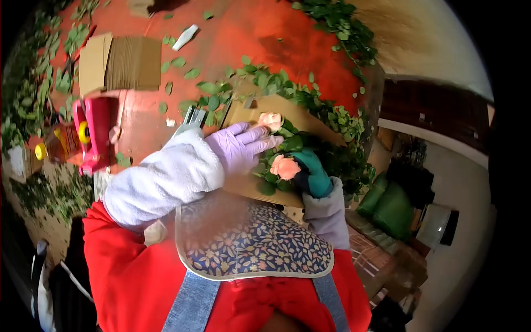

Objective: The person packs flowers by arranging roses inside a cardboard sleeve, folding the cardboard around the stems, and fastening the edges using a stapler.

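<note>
My left hand (237, 145), in a thin purple glove, lies with fingers stretched out over a cardboard sheet (287, 110). Its fingertips touch a pale peach rose (270, 120) and the leaves beside it. A deeper peach rose (285, 167) sits lower, right against my right hand (314, 172). That hand wears a teal and dark glove and is closed around the rose just below its bloom; the stem is hidden. Green rose leaves (292, 143) lie between both hands. A grey metal tool (193, 117) shows partly beyond my left cuff.
On the red table (232, 33) lie a stack of cardboard pieces (133, 63), a white tool (185, 37) and scattered leaves. At left stand a pink device (95, 133) and a yellow-capped bottle (58, 143). Leafy stems (348, 30) line the far right edge.
</note>
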Tool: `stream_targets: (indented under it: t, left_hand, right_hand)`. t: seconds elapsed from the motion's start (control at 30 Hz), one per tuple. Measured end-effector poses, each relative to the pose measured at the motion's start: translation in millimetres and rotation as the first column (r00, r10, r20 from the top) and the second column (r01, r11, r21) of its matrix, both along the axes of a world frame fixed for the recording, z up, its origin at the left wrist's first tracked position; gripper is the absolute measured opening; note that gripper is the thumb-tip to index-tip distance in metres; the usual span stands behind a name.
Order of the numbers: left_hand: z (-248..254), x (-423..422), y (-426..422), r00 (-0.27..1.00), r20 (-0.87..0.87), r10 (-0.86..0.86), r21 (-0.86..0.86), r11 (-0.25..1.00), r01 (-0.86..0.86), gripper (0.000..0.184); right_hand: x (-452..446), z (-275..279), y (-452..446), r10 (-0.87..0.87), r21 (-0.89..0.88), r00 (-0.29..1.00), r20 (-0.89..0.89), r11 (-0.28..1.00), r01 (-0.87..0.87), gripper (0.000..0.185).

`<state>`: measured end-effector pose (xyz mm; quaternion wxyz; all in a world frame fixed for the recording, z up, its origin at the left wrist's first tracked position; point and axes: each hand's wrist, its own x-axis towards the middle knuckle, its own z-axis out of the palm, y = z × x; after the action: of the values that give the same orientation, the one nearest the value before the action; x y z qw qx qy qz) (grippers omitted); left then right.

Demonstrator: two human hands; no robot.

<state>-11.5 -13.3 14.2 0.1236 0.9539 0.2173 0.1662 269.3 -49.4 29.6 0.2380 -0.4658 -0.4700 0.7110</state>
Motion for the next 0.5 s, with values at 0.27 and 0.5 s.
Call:
stream_targets:
  t: [0.27, 0.5]
  left_hand:
    - [25, 23, 28, 0.948, -0.270, -0.171, -0.086, 0.984, 0.153, 0.110]
    - [34, 37, 47, 0.734, -0.603, -0.313, -0.269, 0.946, 0.183, 0.102]
  right_hand:
    - [3, -16, -11, -0.005, 0.713, 0.931, 0.364, 0.645, -0.275, 0.022]
    - [22, 24, -21, -0.343, 0.140, 0.914, -0.216, 0.916, 0.376, 0.023]
